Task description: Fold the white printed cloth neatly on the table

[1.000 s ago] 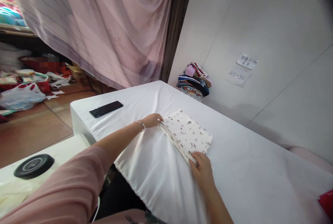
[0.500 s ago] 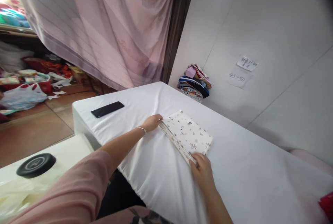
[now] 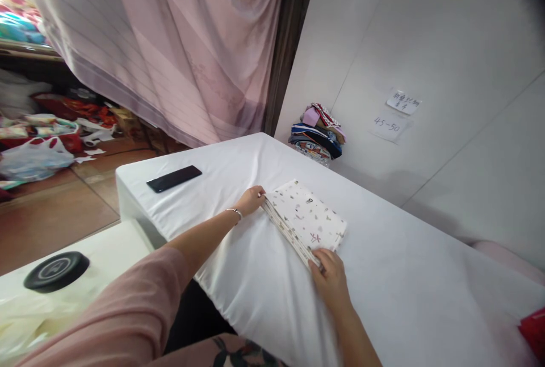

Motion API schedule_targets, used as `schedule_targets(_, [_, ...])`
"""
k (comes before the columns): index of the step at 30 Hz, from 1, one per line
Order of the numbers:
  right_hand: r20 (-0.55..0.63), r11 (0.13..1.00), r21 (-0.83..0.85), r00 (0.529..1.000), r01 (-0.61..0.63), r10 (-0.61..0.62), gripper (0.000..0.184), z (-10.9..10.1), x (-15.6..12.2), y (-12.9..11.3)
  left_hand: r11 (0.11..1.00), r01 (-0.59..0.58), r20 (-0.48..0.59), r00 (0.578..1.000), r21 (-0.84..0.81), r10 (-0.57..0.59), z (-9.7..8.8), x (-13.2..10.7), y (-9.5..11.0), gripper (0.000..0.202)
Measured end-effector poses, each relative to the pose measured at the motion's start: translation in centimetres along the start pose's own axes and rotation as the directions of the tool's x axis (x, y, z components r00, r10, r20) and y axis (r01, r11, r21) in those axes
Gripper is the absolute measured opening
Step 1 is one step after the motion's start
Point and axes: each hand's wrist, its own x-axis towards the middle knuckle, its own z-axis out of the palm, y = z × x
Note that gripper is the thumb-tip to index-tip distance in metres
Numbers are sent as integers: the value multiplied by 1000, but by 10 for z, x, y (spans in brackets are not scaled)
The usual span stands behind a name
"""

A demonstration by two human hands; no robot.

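Observation:
A folded white cloth [image 3: 309, 213] with a small scattered print lies on the white-covered table [image 3: 404, 276], its stacked layers showing along the near edge. My left hand [image 3: 251, 200] pinches the cloth's left corner. At the near right corner, my right hand [image 3: 331, 276] grips the layers, with the thumb on the near edge and the fingers on top. The undersides of both grips are hidden. A silver bracelet [image 3: 235, 213] circles my left wrist.
A black phone [image 3: 174, 178] lies near the table's left end. Folded clothes [image 3: 317, 134] are stacked by the wall. A round black lid [image 3: 57, 271] sits on a white surface at lower left. Something red [image 3: 533, 330] is at the right edge.
Both hands keep their hold on the folded cloth, which lies almost as before. The whole view has shifted very slightly.

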Motion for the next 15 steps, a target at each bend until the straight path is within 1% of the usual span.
schedule_targets(2, [5, 1000, 6, 1000, 0, 0, 21, 0, 0, 0, 1000, 16, 30, 999, -10, -16, 0, -2, -3, 19])
schedule_targets(5, [25, 1000, 13, 1000, -9, 9, 21, -1, 0, 0, 999, 21, 116, 993, -30, -17, -5, -3, -11, 22])
schedule_targets(7, [32, 1000, 9, 999, -20, 20, 20, -1, 0, 0, 999, 14, 169, 986, -28, -9, -10, -3, -16, 26])
schedule_targets(9, [28, 1000, 3, 999, -25, 24, 20, 0, 0, 0, 1000, 3, 193, 981, -9, -1, -14, -2, -19, 32])
schedule_targets(11, [21, 1000, 1, 1000, -20, 20, 20, 1, -1, 0, 1000, -18, 181, 983, 23, 13, -15, 0, -19, 33])
schedule_targets(15, [12, 1000, -10, 1000, -15, 15, 21, 1, -2, 1, 989, -95, 93, 992, 110, 85, -10, 1, -14, 21])
